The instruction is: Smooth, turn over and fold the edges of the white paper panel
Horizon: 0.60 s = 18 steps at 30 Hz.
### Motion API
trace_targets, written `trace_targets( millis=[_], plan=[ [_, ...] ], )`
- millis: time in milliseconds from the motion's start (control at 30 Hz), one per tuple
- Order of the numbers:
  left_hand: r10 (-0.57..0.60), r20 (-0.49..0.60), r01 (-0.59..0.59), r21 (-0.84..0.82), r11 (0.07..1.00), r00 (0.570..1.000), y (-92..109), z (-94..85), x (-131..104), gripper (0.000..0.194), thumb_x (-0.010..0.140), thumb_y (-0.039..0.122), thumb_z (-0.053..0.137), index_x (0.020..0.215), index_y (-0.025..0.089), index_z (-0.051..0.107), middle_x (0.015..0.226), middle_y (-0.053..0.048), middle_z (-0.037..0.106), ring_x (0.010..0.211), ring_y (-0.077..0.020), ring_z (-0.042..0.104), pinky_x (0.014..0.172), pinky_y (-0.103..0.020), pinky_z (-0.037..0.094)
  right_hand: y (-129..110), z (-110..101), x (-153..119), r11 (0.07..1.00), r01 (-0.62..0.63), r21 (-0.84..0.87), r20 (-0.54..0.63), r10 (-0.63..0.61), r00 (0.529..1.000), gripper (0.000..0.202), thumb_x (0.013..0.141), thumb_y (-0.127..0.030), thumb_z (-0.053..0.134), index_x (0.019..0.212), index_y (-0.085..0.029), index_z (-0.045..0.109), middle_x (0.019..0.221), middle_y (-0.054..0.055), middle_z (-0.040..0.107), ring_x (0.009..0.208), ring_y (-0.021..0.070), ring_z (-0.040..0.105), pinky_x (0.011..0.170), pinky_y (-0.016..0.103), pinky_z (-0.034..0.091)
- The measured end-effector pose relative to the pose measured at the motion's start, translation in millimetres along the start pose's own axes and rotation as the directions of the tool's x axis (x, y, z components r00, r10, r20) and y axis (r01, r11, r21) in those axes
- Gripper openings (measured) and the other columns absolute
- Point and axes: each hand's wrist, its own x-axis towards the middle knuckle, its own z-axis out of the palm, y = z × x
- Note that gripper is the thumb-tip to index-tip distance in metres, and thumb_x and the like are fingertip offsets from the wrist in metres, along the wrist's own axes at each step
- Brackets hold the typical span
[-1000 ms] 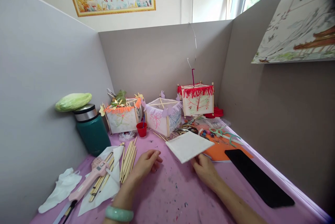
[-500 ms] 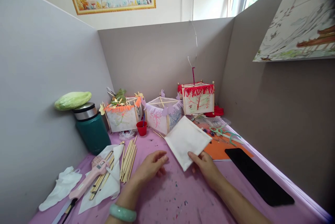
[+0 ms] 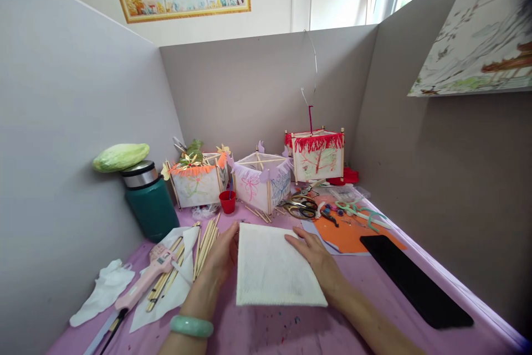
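A square white fabric panel (image 3: pixel 278 272) is tilted above the purple tabletop, between my two hands. My left hand (image 3: pixel 222 252), with a green bangle on the wrist, grips its left edge; most of those fingers are hidden behind the cloth. On the upper right edge, my right hand (image 3: pixel 316 258) has its fingertips over the front face and holds the panel. To the left lie a bundle of thin wooden sticks (image 3: pixel 205 244) and a pink glue gun (image 3: pixel 143 286) resting on white cloth.
Three decorated box lanterns stand at the back: orange-fringed (image 3: pixel 195 188), purple-trimmed (image 3: pixel 253 188) and red-fringed (image 3: pixel 318 160). Also there are a red cup (image 3: pixel 227 202), scissors (image 3: pixel 301 208), orange paper (image 3: pixel 344 236), a black phone-like slab (image 3: pixel 415 283) and a green flask (image 3: pixel 152 208). Grey partitions (image 3: pixel 266 89) enclose the table.
The white fabric panel has come nearer and turned, uncovering the scissors behind it. My left hand, free before, has taken its left edge. My right hand has shifted up along the right edge.
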Motion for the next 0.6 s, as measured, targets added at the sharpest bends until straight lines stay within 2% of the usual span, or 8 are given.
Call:
trace_targets(
  millis=[133,233,400,500,600],
  plan=[
    [0.042,-0.026,-0.042,0.007,0.999,0.999,2,-2.7,1,0.037,0.065,0.031,0.077,0.095,0.011,0.069,0.077,-0.007,0.074,0.077,-0.0225,0.069,0.063,-0.028,0.049,-1,0,0,1.000,-0.016,-0.016,-0.024,0.015,1.000,0.053,0.083,-0.020,0.056,0.136,-0.024,0.050,0.144,0.013,0.043,0.126,0.0263,0.045,0.103,0.044,0.042],
    [0.060,-0.046,-0.059,0.025,0.998,0.997,3,-3.3,1,0.034,0.062,0.030,0.078,0.090,0.010,0.071,0.072,-0.006,0.073,0.071,-0.0192,0.068,0.060,-0.025,0.047,-2,-3,2,1.000,0.030,0.007,-0.080,-0.030,0.996,0.055,0.084,-0.018,0.053,0.139,-0.025,0.047,0.147,0.013,0.039,0.129,0.0255,0.044,0.104,0.043,0.041],
    [0.054,-0.092,-0.050,0.050,0.997,0.994,1,-3.3,1,0.029,0.062,0.033,0.079,0.078,0.010,0.071,0.060,-0.003,0.069,0.056,-0.0142,0.063,0.055,-0.023,0.045,-7,-11,3,0.988,0.132,0.079,-0.153,-0.119,0.981,0.048,0.089,-0.022,0.048,0.137,-0.025,0.049,0.144,0.012,0.043,0.131,0.0241,0.043,0.105,0.041,0.041],
    [0.045,-0.086,-0.041,0.050,0.998,0.995,0,-2.3,0,0.030,0.067,0.036,0.077,0.081,0.010,0.071,0.065,-0.006,0.071,0.063,-0.0180,0.066,0.058,-0.026,0.048,-7,-12,3,0.993,0.098,0.072,-0.128,-0.089,0.988,0.043,0.088,-0.024,0.049,0.131,-0.027,0.056,0.144,0.009,0.044,0.128,0.0241,0.045,0.104,0.040,0.042],
    [0.004,0.002,-0.004,0.039,0.999,1.000,0,-1.0,-1,0.034,0.073,0.038,0.071,0.095,0.011,0.070,0.079,-0.010,0.075,0.075,-0.0222,0.070,0.065,-0.029,0.051,-1,-10,3,0.999,-0.001,0.042,-0.124,0.006,0.992,0.042,0.086,-0.023,0.048,0.127,-0.028,0.059,0.143,0.007,0.046,0.126,0.0251,0.048,0.102,0.041,0.043]
  ],
)
